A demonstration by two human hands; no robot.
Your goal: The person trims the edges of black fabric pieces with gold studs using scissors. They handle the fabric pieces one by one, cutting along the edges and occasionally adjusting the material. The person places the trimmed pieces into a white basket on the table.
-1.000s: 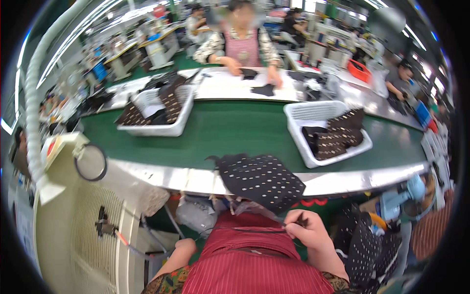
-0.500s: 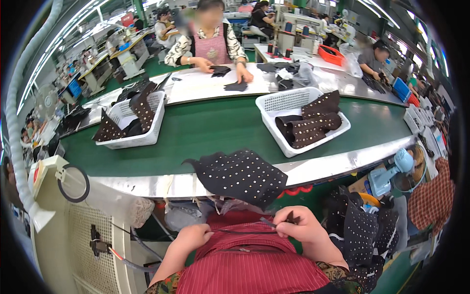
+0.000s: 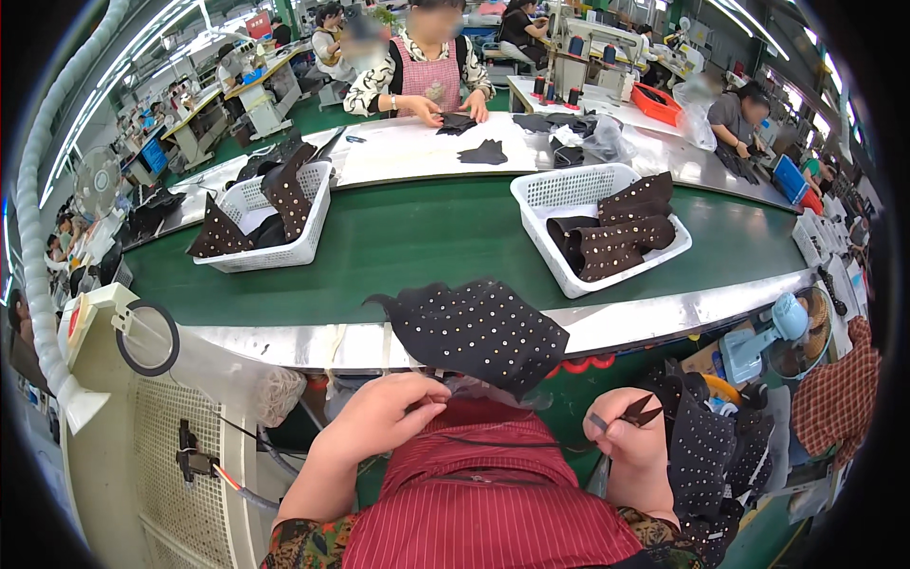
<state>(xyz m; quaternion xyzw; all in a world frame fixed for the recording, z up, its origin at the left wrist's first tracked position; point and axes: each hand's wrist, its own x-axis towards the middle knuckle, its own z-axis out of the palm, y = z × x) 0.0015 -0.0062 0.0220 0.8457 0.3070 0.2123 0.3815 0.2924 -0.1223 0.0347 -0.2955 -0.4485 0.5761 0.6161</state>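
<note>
A blue-lit screen (image 3: 154, 156) stands tilted on a workbench far left, beside a desk fan. Another small blue screen (image 3: 788, 177) sits at the far right, just in front of a seated person. A red rectangular sign (image 3: 258, 25) hangs at the back, upper left; I see no packages or labels clearly.

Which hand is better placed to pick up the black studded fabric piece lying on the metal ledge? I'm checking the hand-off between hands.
Left, probably. The left hand pinches material right under the black studded fabric piece, while the right hand sits further off and already holds small dark snips.
</note>
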